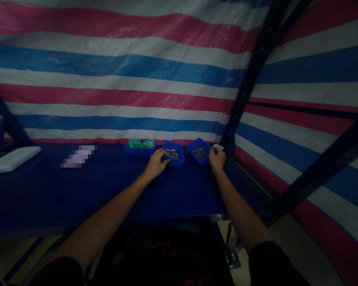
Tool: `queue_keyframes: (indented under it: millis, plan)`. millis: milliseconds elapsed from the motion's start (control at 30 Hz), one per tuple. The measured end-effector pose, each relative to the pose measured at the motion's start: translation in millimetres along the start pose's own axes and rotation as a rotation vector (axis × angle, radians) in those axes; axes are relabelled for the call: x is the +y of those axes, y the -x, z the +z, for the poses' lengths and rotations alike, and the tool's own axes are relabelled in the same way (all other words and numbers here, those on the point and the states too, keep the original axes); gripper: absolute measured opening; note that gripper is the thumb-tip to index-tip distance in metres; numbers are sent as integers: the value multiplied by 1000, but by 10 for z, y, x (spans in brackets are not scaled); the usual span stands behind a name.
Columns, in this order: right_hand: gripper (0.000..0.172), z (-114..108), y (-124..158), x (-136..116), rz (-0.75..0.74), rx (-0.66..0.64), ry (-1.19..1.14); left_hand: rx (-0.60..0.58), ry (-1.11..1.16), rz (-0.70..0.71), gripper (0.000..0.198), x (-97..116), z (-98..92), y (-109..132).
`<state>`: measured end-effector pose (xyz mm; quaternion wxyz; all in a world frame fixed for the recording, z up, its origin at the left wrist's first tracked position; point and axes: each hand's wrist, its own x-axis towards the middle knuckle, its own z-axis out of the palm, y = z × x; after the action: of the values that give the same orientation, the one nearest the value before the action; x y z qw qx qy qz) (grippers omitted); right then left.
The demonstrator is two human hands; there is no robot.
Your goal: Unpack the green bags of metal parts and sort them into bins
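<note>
Two blue plastic bins stand side by side near the back of the blue table. My left hand (156, 163) grips the left rim of the middle bin (179, 162), thumb and fingers closed on its edge. Small silvery metal parts (173, 153) lie inside it, too small to name. At the right-hand bin (193, 157), turned at an angle, my right hand (217, 159) is closed on the right edge; its fingertips are partly hidden. That bin holds many thin metal pieces (199, 153), perhaps screws or pins.
A third blue bin (140, 151) with green packets (135, 143) stands to the left. Further left lie a blurred-out pinkish item (79, 156) and a white flat object (14, 159). Dark blue posts (246, 91) and striped sheeting (122, 95) enclose the table (107, 198).
</note>
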<state>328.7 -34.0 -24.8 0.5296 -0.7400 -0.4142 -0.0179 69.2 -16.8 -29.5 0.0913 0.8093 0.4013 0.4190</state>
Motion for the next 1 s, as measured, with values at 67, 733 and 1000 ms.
queue_keyframes:
  millis: [67,733,1000]
  plan:
    - [37,-23,39,-38,-2,-34,44,21,-46,-3,17,28,-37,-7]
    - [32,64,170,-189,-369,27,95,43,-289,147,22,228,-187,22]
    - [31,52,175,-206,-344,7,88,0,-287,117,18,296,-201,33]
